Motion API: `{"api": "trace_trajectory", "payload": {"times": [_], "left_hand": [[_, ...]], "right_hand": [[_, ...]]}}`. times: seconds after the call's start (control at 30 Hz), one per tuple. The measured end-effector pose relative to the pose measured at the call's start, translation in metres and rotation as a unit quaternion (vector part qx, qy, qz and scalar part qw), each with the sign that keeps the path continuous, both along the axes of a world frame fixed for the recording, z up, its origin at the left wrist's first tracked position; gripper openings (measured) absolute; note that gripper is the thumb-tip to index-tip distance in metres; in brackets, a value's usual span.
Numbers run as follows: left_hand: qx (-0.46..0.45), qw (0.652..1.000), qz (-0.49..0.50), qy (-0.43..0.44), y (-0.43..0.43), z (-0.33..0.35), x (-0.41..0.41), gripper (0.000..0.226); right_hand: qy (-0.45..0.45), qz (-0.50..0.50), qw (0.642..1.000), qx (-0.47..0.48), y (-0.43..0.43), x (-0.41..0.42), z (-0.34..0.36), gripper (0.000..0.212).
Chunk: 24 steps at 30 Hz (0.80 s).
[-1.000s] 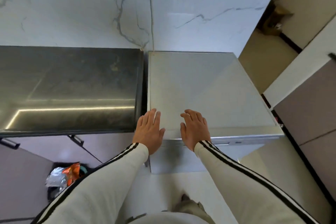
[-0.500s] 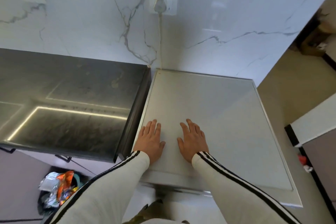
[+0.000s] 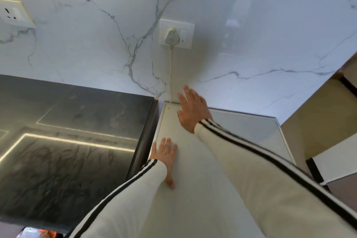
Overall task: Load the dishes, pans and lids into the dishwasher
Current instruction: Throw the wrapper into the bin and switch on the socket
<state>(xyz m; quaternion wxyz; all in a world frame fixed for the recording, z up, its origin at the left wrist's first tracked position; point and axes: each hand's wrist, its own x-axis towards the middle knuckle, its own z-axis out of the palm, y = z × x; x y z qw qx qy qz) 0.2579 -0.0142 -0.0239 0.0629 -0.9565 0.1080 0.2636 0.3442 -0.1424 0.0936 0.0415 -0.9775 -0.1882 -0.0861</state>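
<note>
The dishwasher [image 3: 249, 131] is a grey-white box seen from above, standing against the marble wall; only its flat top shows, its door is out of sight. My left hand [image 3: 165, 157] lies flat on the top near its left edge, fingers apart, holding nothing. My right hand [image 3: 192, 111] is stretched out over the back left corner of the top, fingers spread toward the wall, empty. No dishes, pans or lids are in view.
A dark stone counter [image 3: 73, 141] adjoins the dishwasher on the left. On the marble wall [image 3: 251, 44] a white plug [image 3: 171, 37] sits in a socket, its cord running down behind the dishwasher. A second socket [image 3: 11, 14] is at far left. Cabinets [image 3: 336, 162] stand on the right.
The view has moved closer and tilted up toward the wall. My right hand has lifted off the top and reached forward to the back left corner. My left hand stays flat on the top.
</note>
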Motion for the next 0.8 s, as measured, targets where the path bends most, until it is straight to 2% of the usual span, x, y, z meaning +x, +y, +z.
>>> {"api": "trace_trajectory", "payload": {"times": [0.1, 0.27, 0.4, 0.53, 0.8], "left_hand": [[-0.024, 0.998, 0.005, 0.059, -0.002, -0.002, 0.012, 0.157], [-0.009, 0.997, 0.002, 0.079, -0.005, -0.001, 0.018, 0.161], [0.008, 0.996, 0.009, 0.094, -0.006, -0.003, 0.019, 0.162], [-0.025, 0.995, 0.011, 0.098, -0.003, -0.003, 0.019, 0.159], [-0.023, 0.994, 0.017, 0.108, -0.005, -0.001, 0.019, 0.159]], "right_hand": [[-0.039, -0.001, 0.999, -0.001, 0.013, 0.054, 0.04, 0.065], [-0.07, -0.021, 0.997, 0.015, 0.031, 0.097, 0.067, 0.066], [-0.059, -0.019, 0.998, 0.013, 0.033, 0.109, 0.068, 0.066], [-0.02, -0.032, 0.999, 0.005, 0.028, 0.118, 0.068, 0.066], [0.003, -0.04, 0.999, -0.026, 0.025, 0.123, 0.071, 0.071]]}}
